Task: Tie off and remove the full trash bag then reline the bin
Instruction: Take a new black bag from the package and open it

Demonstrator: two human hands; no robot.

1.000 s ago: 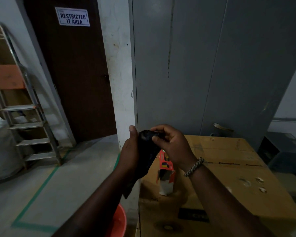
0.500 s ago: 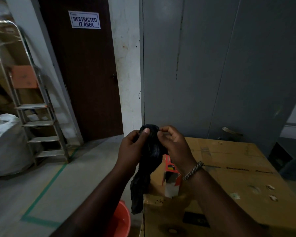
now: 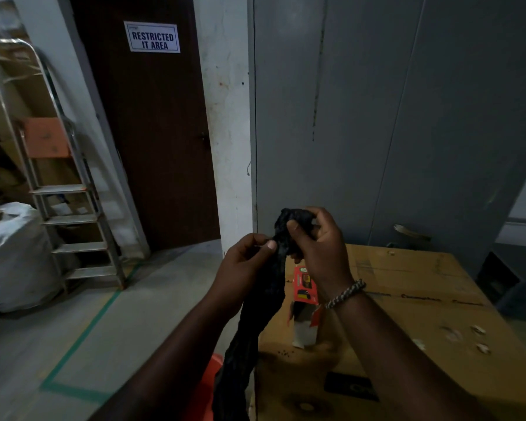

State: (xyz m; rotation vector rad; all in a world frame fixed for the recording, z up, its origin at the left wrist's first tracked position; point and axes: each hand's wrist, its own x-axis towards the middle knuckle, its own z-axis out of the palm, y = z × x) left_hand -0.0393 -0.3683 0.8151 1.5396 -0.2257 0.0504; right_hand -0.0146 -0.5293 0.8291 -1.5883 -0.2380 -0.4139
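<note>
A crumpled black trash bag (image 3: 261,305) hangs in front of me, bunched at the top and trailing down toward the floor. My right hand (image 3: 322,247) grips its bunched top end. My left hand (image 3: 243,268) pinches the bag's edge just below, thumb and fingers closed on the plastic. Below my left forearm a slice of the orange bin (image 3: 207,387) shows, mostly hidden by my arm and the bag.
A large cardboard box (image 3: 407,314) stands at the right with a small red and white carton (image 3: 305,302) on it. Grey metal cabinet (image 3: 377,117) behind. Brown door (image 3: 158,141), stepladder (image 3: 64,189) and white sack (image 3: 12,256) at left. Green tape line (image 3: 82,335) on the floor.
The bag has unrolled from a tight bundle into a long hanging strip. My hands have pulled slightly apart, the right one higher, the left one lower on the bag.
</note>
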